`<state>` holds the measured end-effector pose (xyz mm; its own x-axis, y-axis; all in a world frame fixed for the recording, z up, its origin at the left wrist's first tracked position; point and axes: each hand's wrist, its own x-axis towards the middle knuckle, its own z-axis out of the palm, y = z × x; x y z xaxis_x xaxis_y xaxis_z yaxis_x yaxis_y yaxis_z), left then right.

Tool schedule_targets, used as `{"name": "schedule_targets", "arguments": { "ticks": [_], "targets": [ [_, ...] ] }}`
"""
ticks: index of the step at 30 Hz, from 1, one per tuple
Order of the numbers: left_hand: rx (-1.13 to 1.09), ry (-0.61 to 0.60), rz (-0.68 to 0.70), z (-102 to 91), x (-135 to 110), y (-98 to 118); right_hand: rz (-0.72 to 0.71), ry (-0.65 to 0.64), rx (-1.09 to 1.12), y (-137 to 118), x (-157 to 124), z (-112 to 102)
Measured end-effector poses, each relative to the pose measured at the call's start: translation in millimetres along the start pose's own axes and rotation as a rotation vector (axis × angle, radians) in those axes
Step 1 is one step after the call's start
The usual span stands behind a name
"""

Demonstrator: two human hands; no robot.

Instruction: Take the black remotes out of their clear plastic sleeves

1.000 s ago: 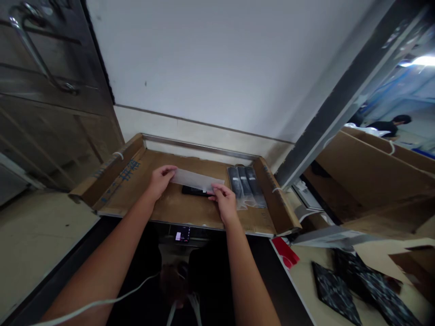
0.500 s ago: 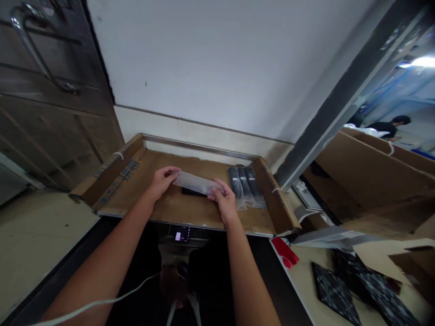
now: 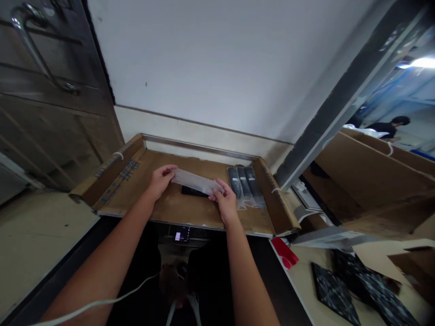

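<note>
The left hand (image 3: 163, 180) pinches one end of a translucent sleeve (image 3: 194, 180), and the right hand (image 3: 224, 200) pinches the other. Below the sleeve, between the hands, lies a black item (image 3: 190, 191) (mostly hidden); just right of the right hand, three bagged dark pieces (image 3: 244, 182) rest on cardboard (image 3: 186, 213).
</note>
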<state>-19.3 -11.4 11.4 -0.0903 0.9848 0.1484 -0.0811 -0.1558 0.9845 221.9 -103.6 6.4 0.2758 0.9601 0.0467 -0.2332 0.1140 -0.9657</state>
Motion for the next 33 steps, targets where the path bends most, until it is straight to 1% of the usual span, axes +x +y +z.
{"name": "schedule_targets", "arguments": {
  "ticks": [7,11,16,22,28,33],
  "targets": [
    [-0.027,0.021,-0.007,0.0,2,-1,-0.001,-0.013,-0.024,0,0,0],
    [-0.05,0.036,0.026,-0.5,3,-5,-0.02,0.021,0.01,1,0,-1],
    [-0.005,0.011,0.027,-2.1,5,-9,-0.032,0.028,-0.006,5,2,-2],
    [-0.002,0.08,0.047,-3.6,6,-12,-0.019,0.076,0.002,8,4,0],
    [-0.049,0.135,0.086,-5.7,10,-17,-0.004,0.03,-0.018,5,1,2],
    [-0.092,0.156,0.089,-8.0,14,-23,0.001,0.036,0.043,2,0,2]
  ]
}}
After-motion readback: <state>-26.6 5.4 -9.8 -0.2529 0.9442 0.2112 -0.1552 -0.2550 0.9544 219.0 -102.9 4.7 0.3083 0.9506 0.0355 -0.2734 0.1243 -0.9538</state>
